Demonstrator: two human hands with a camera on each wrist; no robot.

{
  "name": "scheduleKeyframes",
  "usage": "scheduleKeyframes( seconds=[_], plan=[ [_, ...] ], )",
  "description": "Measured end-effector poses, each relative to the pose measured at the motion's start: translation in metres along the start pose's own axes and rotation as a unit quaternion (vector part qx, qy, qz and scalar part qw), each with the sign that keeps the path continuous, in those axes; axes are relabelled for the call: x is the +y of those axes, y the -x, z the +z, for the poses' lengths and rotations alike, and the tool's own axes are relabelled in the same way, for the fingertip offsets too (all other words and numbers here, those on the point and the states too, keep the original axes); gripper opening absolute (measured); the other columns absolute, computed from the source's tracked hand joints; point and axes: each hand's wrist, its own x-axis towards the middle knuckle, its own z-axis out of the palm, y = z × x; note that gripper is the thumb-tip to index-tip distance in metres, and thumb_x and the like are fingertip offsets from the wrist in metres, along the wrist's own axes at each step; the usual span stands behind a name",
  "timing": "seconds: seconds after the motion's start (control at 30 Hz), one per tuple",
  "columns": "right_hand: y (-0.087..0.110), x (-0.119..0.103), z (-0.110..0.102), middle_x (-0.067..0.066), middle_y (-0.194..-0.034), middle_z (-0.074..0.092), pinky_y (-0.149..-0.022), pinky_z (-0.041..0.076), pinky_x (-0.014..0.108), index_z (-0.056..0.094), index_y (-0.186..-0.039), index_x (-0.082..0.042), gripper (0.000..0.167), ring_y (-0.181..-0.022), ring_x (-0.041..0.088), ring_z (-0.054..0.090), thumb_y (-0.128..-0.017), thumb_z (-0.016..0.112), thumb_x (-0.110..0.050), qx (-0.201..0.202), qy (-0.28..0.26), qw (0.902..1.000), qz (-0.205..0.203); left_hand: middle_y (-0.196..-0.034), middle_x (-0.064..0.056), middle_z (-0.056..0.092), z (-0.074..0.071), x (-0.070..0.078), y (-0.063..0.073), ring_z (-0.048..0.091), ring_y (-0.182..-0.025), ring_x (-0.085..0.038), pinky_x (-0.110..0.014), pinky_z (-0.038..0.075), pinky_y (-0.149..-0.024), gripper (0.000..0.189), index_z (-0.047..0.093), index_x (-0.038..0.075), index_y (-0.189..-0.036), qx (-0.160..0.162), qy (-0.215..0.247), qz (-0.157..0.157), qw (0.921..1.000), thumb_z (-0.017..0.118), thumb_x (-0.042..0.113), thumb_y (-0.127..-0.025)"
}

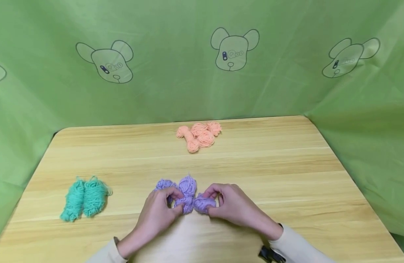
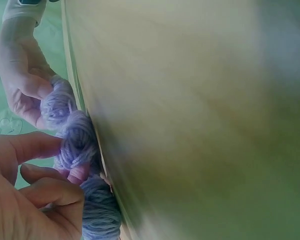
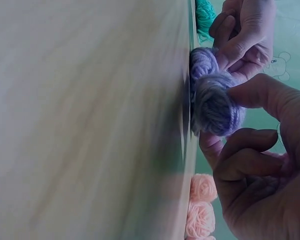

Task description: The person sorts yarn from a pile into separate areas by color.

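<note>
My left hand (image 1: 160,210) pinches a purple yarn skein (image 1: 186,204) between thumb and fingertips at the near middle of the table. Opposite it, my right hand (image 1: 234,204) pinches another purple skein (image 1: 203,203), its thumb on the near side and fingers on the far side. The two held skeins sit side by side. Behind the left one stands out a further purple yarn bundle (image 1: 188,185). One more purple bundle (image 1: 164,183) lies partly hidden behind the left hand. In the right wrist view the right hand's skein (image 3: 217,105) overlaps the left hand's.
Two teal yarn skeins (image 1: 94,197) lie side by side at the left of the wooden table (image 1: 287,164). A cluster of peach yarn skeins (image 1: 205,138) lies near the far edge. Green cloth (image 1: 175,91) with printed animal heads surrounds the table's back and sides.
</note>
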Motion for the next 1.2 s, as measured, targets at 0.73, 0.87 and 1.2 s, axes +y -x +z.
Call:
scheduleKeyframes(
  seconds=[0.73, 0.87, 1.2],
  plan=[
    [0.014, 0.006, -0.024, -0.002, -0.064, 0.053, -0.046, 0.035, 0.022, 0.078, -0.111, -0.011, 0.026, -0.054, 0.007, 0.044, -0.087, 0.087, -0.006, 0.068, -0.054, 0.9957, 0.031, -0.078, 0.011, 0.065, -0.001, 0.001, 0.002, 0.056, -0.074, -0.014, -0.037, 0.048, -0.076, 0.024, 0.081, 0.014, -0.093, 0.001, 0.023, 0.003, 0.9997, 0.091, -0.001, -0.078],
    [0.018, 0.010, -0.030, -0.001, -0.065, 0.054, -0.047, 0.034, 0.022, 0.078, -0.112, -0.011, 0.026, -0.054, 0.007, 0.044, -0.088, 0.087, -0.006, 0.087, -0.062, 0.9937, 0.033, -0.078, 0.011, 0.066, -0.001, 0.000, 0.002, 0.055, -0.072, -0.010, -0.031, 0.048, -0.071, 0.023, 0.080, 0.013, -0.093, -0.001, 0.032, 0.009, 0.9994, 0.091, -0.002, -0.078],
    [0.031, 0.027, -0.054, 0.000, -0.068, 0.054, -0.048, 0.035, 0.024, 0.078, -0.115, -0.008, 0.029, -0.056, 0.009, 0.043, -0.088, 0.088, -0.009, 0.140, -0.056, 0.9867, 0.062, -0.079, 0.010, 0.067, 0.000, 0.002, 0.002, 0.055, -0.070, -0.008, -0.029, 0.050, -0.069, 0.023, 0.081, 0.011, -0.095, -0.007, 0.032, 0.013, 0.9994, 0.090, -0.003, -0.079]
  ],
)
